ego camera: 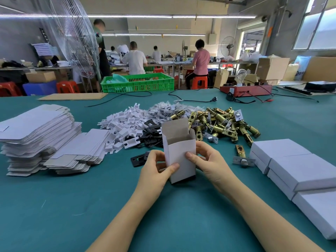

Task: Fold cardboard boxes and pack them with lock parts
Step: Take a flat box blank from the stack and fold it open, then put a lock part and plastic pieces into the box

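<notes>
Both forearms outstretched, left hand (157, 167) and right hand (209, 160) gripping upright box (181, 157).

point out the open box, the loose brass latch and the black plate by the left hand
open box (181, 160), head view, front wall
brass latch (240, 151), head view, barrel
black plate (139, 159), head view, flat face

No text, label, brand or number can be read anywhere. The white boxes (298, 166) at the near right and the flat box blanks (34, 128) at the left are plain; papers on the far left wall are too blurred to read.
</notes>
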Tool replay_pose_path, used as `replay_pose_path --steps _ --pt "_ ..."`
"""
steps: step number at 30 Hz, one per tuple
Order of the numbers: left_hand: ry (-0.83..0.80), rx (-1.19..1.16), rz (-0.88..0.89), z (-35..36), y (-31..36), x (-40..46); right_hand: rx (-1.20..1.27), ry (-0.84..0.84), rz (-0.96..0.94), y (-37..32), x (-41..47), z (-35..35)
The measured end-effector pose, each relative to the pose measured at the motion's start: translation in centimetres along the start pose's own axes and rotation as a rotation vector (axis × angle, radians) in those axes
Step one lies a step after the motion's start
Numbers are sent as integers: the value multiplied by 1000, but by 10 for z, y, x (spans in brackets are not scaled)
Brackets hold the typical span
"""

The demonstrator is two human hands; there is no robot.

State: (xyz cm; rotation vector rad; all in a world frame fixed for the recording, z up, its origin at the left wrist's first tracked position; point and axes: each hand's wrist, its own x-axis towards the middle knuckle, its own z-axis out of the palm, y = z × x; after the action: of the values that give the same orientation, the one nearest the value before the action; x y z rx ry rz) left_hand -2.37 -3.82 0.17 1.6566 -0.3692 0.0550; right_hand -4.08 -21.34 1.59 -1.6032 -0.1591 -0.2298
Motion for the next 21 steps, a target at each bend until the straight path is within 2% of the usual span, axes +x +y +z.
replay_pose_path --steps 9,21 --pt "-137 -182 -52 -12 -2 8 88 -50 3 1 -2 6" --pt "-158 -102 -41 -12 -3 9 93 -76 13 -2 -4 9"
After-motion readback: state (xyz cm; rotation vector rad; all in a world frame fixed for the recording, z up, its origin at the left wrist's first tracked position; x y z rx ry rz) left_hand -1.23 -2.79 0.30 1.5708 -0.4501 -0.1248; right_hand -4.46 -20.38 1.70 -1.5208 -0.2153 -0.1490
